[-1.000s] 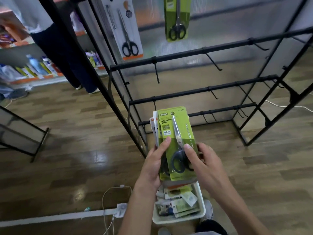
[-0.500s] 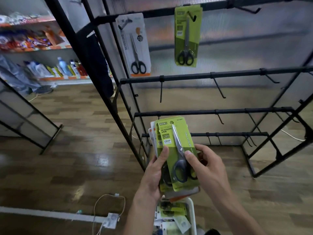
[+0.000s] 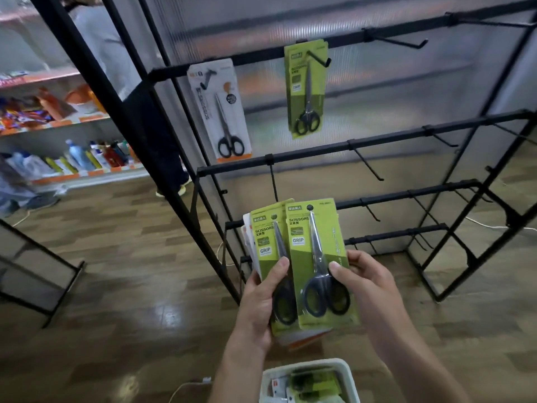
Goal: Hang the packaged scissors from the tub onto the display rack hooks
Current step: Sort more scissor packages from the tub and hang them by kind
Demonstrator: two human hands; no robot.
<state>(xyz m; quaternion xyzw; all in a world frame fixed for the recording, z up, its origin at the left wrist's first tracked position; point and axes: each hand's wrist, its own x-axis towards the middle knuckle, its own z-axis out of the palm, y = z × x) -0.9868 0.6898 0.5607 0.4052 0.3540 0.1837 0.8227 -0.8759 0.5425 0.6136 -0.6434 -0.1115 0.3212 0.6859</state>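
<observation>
My left hand (image 3: 261,303) grips a stack of packaged scissors (image 3: 266,245) in front of the black display rack (image 3: 377,141). My right hand (image 3: 363,283) pinches the front green package (image 3: 316,257) by its right edge, slid a little to the right of the stack. On the rack's top bar hang a white scissors package (image 3: 219,112) and a green one (image 3: 306,88). The white tub (image 3: 345,370) sits on the floor below my hands, with more packages inside.
Bare hooks stick out from the rack's lower bars and at the top right (image 3: 404,43). A person (image 3: 128,91) stands behind the rack's left post. Shelves of bottles (image 3: 87,158) line the left wall. A cable and plug (image 3: 200,382) lie on the wooden floor.
The view has tilted up toward the rack. My right hand has slid the front green package to the right, off the stack in my left hand.
</observation>
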